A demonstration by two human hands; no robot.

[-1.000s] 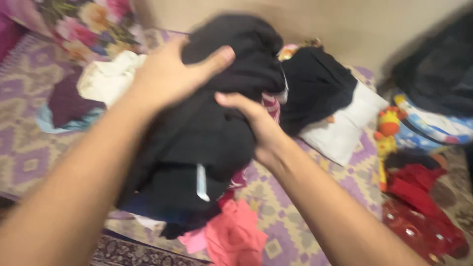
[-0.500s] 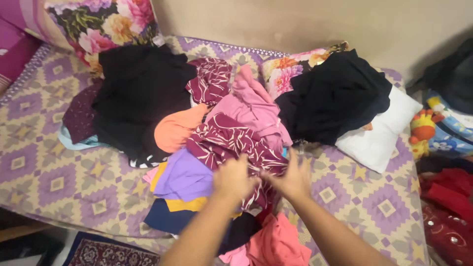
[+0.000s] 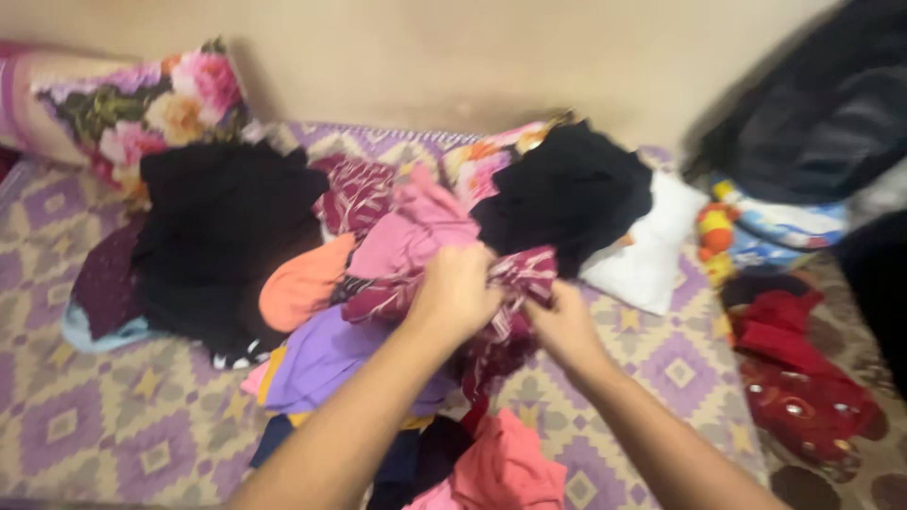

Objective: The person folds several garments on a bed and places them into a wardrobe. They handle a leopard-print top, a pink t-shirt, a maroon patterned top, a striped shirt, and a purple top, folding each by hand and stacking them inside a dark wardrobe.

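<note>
- The maroon patterned garment (image 3: 515, 283) lies on top of the clothes pile (image 3: 378, 312), near the middle of the bed, and both hands are on it.
- The left hand (image 3: 455, 295) is clenched around a bunched fold at the garment's near-left part; the cloth spills out to the right of the fist.
- The right hand (image 3: 565, 326) grips the lower right edge, fingers closed on fabric, just beside the left hand.
- The cloth looks thin, soft and light; it should drape and slide rather than hold shape, so an edge or seam probably gives a surer hold than a bunch.
- Part of it hangs below the hands, over the pink garment (image 3: 505, 467).
- A black garment (image 3: 567, 194) sits just beyond, on a white pillow (image 3: 652, 255).
</note>
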